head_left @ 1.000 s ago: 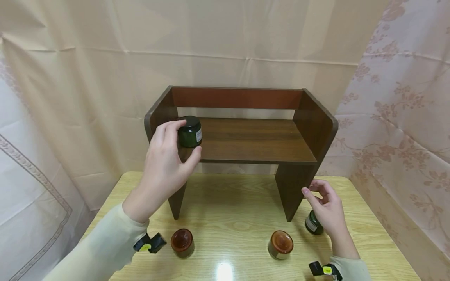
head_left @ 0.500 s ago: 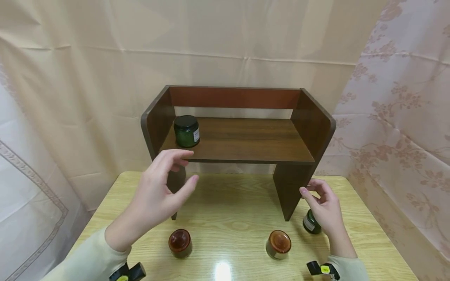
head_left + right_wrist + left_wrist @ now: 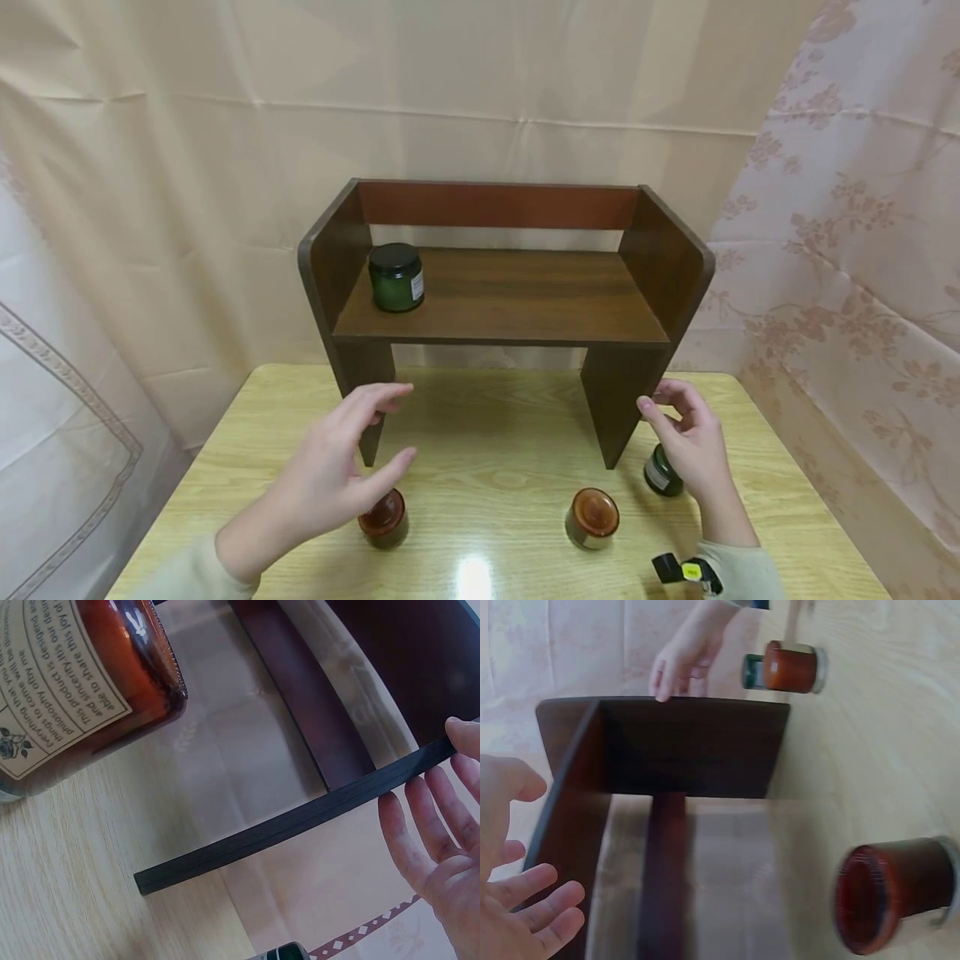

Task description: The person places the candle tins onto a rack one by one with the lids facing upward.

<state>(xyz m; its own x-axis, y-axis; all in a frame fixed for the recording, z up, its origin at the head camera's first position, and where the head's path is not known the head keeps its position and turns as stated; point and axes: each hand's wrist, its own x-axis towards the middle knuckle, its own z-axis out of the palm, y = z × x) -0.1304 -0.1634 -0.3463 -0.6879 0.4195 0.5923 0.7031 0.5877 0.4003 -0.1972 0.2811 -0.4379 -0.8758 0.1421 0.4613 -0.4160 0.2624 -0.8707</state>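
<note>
Before the desk shelf (image 3: 525, 292), the empty left hand (image 3: 326, 467) hangs near a brown glass jar (image 3: 386, 529) — a low sweep could topple it. The shelf's left end bears a black-lidded green jar (image 3: 396, 286); front right stands an amber jar (image 3: 592, 518); outside right, a second green jar (image 3: 658, 472) beside the right hand (image 3: 693, 442), pinching the side panel (image 3: 626, 400) — a tug could tip the shelf.

Green jar (image 3: 395, 285) on brown shelf (image 3: 517, 296)
</note>
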